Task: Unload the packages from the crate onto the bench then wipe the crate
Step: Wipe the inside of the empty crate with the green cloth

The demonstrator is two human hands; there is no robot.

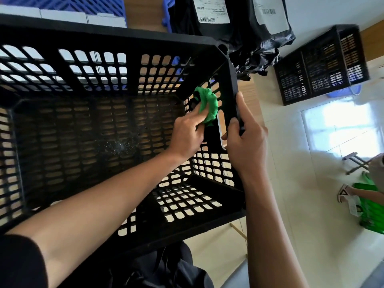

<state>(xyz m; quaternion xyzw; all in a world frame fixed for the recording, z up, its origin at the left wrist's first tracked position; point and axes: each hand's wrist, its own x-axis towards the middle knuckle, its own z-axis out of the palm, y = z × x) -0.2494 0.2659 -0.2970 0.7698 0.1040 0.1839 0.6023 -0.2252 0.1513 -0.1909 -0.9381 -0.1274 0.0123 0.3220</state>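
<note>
A large black slotted crate fills the view, with nothing inside it. My left hand reaches inside and grips a bunched green cloth, pressing it against the inner face of the right wall. My right hand grips the rim of that right wall from outside, fingers curled over the edge beside the handle slot. Black plastic packages with white barcode labels lie on the wooden bench behind the crate.
White boxes and a blue slotted crate stand at the back left. Another black crate sits on the tiled floor at right. Further right are a folding stool, a green basket and another person's foot.
</note>
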